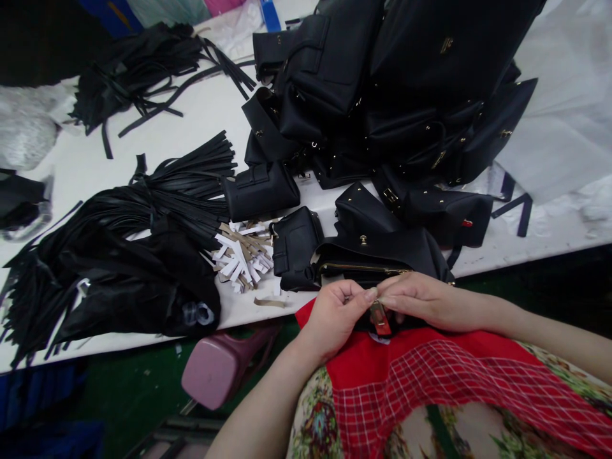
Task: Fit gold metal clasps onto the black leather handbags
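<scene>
Near the table edge, against my body, lies a black handbag (406, 248) with a gold stud and a zipper with gold teeth. My left hand (337, 315) is closed on the bag's near edge, thumb pointing toward a gold clasp (377, 310) with a red piece on it. From the other side, my right hand (415, 298) is closed on the same edge, its fingertips almost meeting the left thumb just above the clasp. My fingers partly hide the bag's near edge. Just left of the bag sits a small black pouch (297, 245).
Black bags (329, 70) are heaped at the back of the white table (210, 121). Bundles of black straps (162, 191) and a pile of paper strips (246, 258) lie to the left. A pink stool (210, 373) stands below the table edge.
</scene>
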Demonstrator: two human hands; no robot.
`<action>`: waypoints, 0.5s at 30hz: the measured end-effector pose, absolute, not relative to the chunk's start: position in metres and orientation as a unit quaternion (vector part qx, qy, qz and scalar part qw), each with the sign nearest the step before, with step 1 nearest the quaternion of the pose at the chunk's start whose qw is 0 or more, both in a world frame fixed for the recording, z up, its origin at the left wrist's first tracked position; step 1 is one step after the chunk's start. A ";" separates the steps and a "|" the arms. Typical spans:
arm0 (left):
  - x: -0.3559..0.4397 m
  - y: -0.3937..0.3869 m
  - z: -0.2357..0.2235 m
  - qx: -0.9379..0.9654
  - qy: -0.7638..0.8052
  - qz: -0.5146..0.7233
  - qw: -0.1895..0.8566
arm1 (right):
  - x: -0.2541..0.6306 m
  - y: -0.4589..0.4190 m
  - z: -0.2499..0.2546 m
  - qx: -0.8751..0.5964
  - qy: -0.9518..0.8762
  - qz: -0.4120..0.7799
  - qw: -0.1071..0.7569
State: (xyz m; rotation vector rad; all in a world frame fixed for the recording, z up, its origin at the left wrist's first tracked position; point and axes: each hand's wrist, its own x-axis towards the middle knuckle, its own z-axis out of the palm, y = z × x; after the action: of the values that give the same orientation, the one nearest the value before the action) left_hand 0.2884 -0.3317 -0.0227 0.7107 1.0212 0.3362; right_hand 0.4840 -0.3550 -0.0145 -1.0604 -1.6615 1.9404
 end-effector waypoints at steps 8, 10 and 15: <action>0.288 -0.336 -0.022 0.355 0.483 0.132 0.790 | 0.483 -0.355 -0.014 -0.385 -0.599 0.682 0.165; 0.289 -0.336 -0.021 0.364 0.485 0.132 0.784 | 0.485 -0.355 -0.014 -0.384 -0.605 0.676 0.169; 0.290 -0.337 -0.021 0.364 0.484 0.131 0.785 | 0.491 -0.355 -0.011 -0.353 -0.564 0.727 0.167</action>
State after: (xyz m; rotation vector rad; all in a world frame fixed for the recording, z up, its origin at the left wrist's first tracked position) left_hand 0.2897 -0.3365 -0.0205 0.7852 1.0430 0.2818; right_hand 0.4912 -0.3547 -0.0107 -1.0037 -1.6061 2.0694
